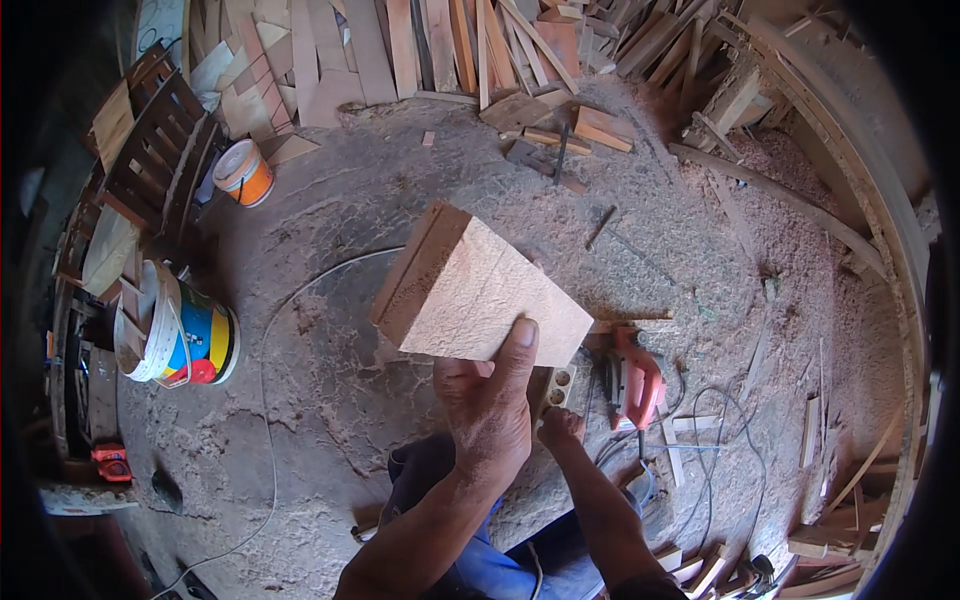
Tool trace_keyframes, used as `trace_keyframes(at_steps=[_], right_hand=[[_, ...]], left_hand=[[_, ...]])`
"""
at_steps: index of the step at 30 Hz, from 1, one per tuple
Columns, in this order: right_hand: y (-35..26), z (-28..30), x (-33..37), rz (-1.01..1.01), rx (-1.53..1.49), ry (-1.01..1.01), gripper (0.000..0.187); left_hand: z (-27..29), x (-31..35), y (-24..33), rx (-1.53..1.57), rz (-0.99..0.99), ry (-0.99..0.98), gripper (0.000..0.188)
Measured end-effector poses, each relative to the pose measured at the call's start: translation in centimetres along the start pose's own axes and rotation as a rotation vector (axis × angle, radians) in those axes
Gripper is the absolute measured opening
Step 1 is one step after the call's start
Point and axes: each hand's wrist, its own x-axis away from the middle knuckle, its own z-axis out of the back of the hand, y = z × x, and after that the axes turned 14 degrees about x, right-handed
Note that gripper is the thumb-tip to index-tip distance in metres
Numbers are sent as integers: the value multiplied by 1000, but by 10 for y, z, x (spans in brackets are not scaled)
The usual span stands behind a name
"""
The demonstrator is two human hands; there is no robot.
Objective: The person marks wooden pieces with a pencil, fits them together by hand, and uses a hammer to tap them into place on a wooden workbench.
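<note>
My left hand (490,420) grips a thick pale wooden block (500,290) from its near edge, thumb pressed on the broad face. The block is held up off the floor; one rough, sawn side shows at its left. Lower and to the right, my right hand (562,428) is closed at the near end of a power strip (560,380) with round sockets. Its fingertips are mostly hidden. Just right of that hand, a red power tool (640,380) rests on the floor with its cord trailing.
Cords (708,450) loop across the dusty floor on the right. A striped paint bucket (190,340) holding wood pieces and an orange-white bucket (243,175) stand at the left. Wooden boards (430,45) lean along the back, with offcuts (604,128) before them. Wood scraps (705,570) lie at lower right.
</note>
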Motion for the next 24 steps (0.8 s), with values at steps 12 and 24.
trace_keyframes(at_steps=[12, 24], right_hand=[[8, -46, -14, 35, 51, -91, 23], [48, 63, 175, -230, -658, 4, 46]], left_hand=[[6, -12, -17, -92, 48, 69, 37], [-29, 12, -48, -381, 466, 165, 67]])
